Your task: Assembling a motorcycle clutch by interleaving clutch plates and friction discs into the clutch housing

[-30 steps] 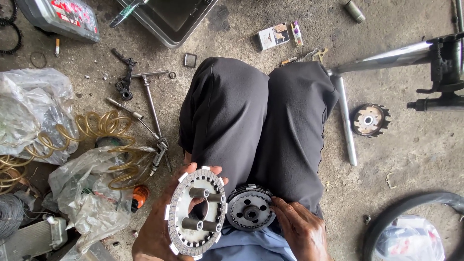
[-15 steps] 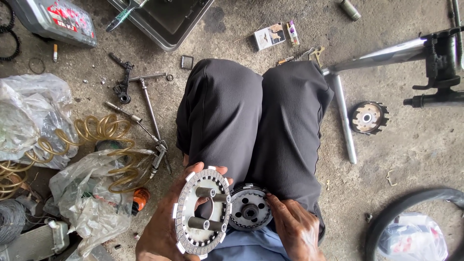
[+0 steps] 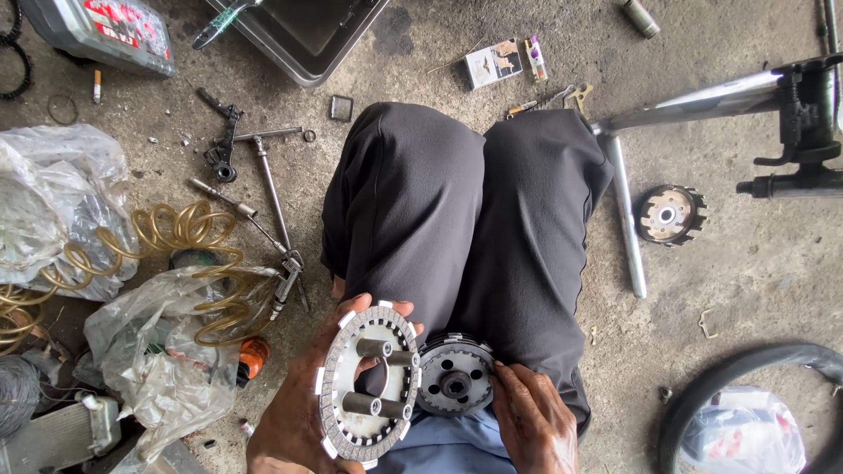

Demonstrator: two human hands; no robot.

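My left hand (image 3: 294, 421) holds a round clutch hub with a friction plate ring (image 3: 369, 382) around its rim and metal posts standing up from its face. It is tilted up in front of my lap. Just to the right, a smaller grey clutch centre with holes (image 3: 455, 377) rests on my dark trousers (image 3: 465, 211). My right hand (image 3: 536, 421) rests against its right edge, fingers touching it. My knees are bent and point away over the concrete floor.
T-handle wrenches (image 3: 268, 189) and a coiled yellow hose (image 3: 189, 233) lie left, with plastic bags (image 3: 149, 351). A metal tray (image 3: 299, 31) sits at top. A clutch basket (image 3: 669, 213), a steel tube (image 3: 625, 219), a frame (image 3: 790, 96) and a tyre (image 3: 755, 369) lie right.
My left hand has shifted the plate and hub slightly right and tilted it more upright. My right hand stays at the smaller centre piece.
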